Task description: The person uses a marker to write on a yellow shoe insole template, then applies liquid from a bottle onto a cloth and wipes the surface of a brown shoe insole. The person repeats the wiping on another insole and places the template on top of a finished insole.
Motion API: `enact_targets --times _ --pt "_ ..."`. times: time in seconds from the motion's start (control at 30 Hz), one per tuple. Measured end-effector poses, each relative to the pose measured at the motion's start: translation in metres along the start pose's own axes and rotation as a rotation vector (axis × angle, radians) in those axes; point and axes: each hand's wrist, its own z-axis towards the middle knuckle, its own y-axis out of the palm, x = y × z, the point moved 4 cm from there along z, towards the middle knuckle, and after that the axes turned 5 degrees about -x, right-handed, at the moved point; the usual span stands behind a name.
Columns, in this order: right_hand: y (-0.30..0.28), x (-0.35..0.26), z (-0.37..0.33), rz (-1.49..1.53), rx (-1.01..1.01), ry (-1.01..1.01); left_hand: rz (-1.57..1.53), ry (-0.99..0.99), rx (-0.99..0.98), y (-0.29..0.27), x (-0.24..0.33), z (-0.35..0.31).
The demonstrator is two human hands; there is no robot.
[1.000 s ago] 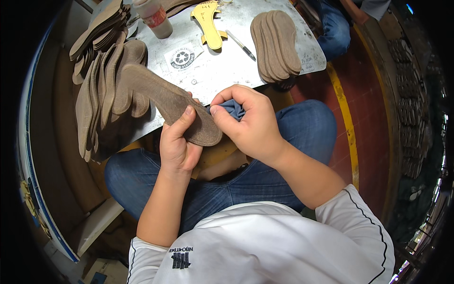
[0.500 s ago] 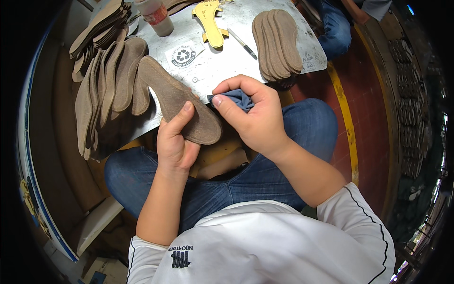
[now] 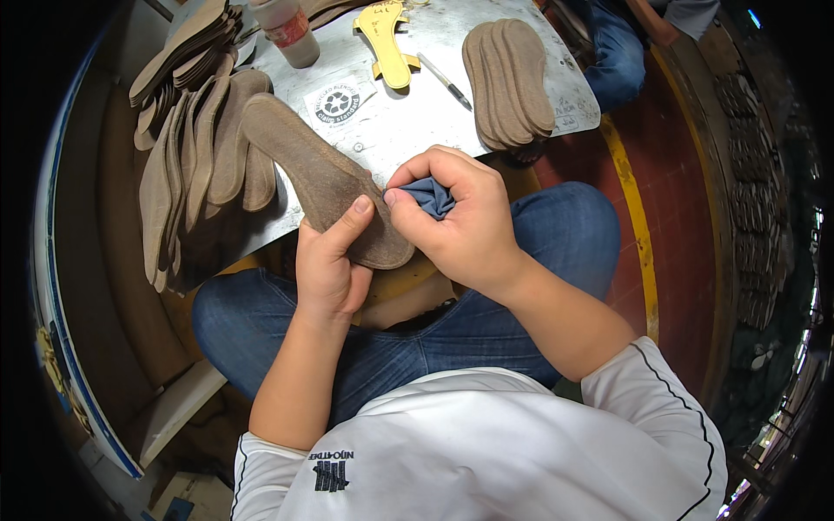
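Blue cloth [image 3: 432,198] pinched in the right hand [image 3: 469,227] seemingly rubs the insole [image 3: 323,178] gripped in the left hand [image 3: 327,265], the next stroke likely needing a steady hold.

Right hand [image 3: 465,217] down and leftward since half a second ago, bringing its pinched cloth [image 3: 432,198] back to the sole [image 3: 326,178] edge, just right of the left thumb. Left hand [image 3: 330,265] nudged rightward. Sole's end beyond that grip stands farther out than a second ago, having swung right, then partly back left.
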Motion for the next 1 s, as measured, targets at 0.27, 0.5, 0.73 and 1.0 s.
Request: enact_targets --times 0.27,0.5,0.73,1.0 --pt "0.001 -0.001 -0.001 -0.063 -0.019 -0.040 -0.035 -0.041 0.045 -0.005 0.000 0.003" --pt "0.002 0.008 -0.006 0.172 -0.097 0.239 -0.027 -0.007 -0.001 -0.006 -0.002 0.002" --pt "-0.001 0.012 -0.003 0.245 -0.109 0.295 0.011 -0.033 -0.021 -0.010 -0.004 0.003" --pt "-0.005 0.008 -0.006 0.247 -0.005 0.270 0.023 0.035 -0.011 0.007 0.007 0.002"
